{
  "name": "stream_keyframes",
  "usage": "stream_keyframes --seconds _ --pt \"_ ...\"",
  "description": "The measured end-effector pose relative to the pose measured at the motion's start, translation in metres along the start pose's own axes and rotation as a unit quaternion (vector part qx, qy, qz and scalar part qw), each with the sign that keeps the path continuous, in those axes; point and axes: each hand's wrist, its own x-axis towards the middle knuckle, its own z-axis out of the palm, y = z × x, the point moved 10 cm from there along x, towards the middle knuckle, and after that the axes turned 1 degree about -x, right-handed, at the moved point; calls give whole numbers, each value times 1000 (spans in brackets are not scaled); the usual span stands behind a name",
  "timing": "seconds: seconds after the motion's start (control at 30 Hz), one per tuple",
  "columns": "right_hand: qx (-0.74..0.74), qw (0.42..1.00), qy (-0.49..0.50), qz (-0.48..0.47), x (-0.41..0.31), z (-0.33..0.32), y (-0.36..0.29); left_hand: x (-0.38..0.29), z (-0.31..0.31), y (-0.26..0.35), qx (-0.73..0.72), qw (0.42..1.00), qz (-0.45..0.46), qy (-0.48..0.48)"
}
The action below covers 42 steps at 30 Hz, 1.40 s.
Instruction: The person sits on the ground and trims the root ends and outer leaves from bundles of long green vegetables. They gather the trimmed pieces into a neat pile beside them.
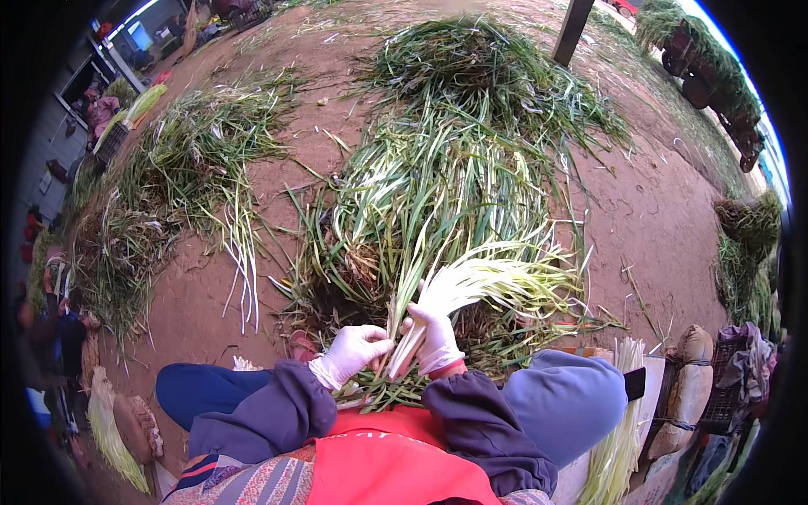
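Both of my hands wear thin pale gloves. My right hand (435,338) is closed round the white lower stems of a bundle of yellow-green leafy stalks (480,281), whose leaves fan out to the right. Close on its left, my left hand (355,355) has its thumb and fingers pinched on a thin green stalk (399,300) beside the bundle; the fingertips are partly hidden. Beyond both hands lies a large heap of long green leafy stalks (435,183) with white stems. Trimmed green leaves (385,392) lie close against my red apron (398,454).
More green heaps lie on the dirt floor at left (189,145) and farther ahead (467,57). A pale stalk bundle (615,435) rests beside my right knee, near a tied sack (685,391). A post (573,31) stands ahead. People (63,328) are at the far left.
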Motion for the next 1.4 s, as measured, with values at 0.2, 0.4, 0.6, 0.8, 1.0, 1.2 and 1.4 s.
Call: stream_keyframes --seconds 0.2,0.4,0.6,0.8,1.0,1.2,1.4 --pt "-85 994 60 16 3 -19 19 25 -2 13 -62 997 38 11" --pt "-115 991 65 1 -5 -15 14 53 -16 27 -43 987 42 149" --pt "-22 998 47 18 -3 -9 17 32 -20 22 -220 966 52 124" --pt "88 996 11 -15 11 -4 -8 14 -18 0 -465 882 69 -10" --pt "100 990 16 -98 8 -8 -57 -16 -47 -126 399 886 -165 -169" --pt "7 996 52 -75 8 -10 -55 16 -37 -50 355 934 -35 -19" --pt "-65 994 54 -66 11 -17 -29 64 10 51 37 996 62 54"
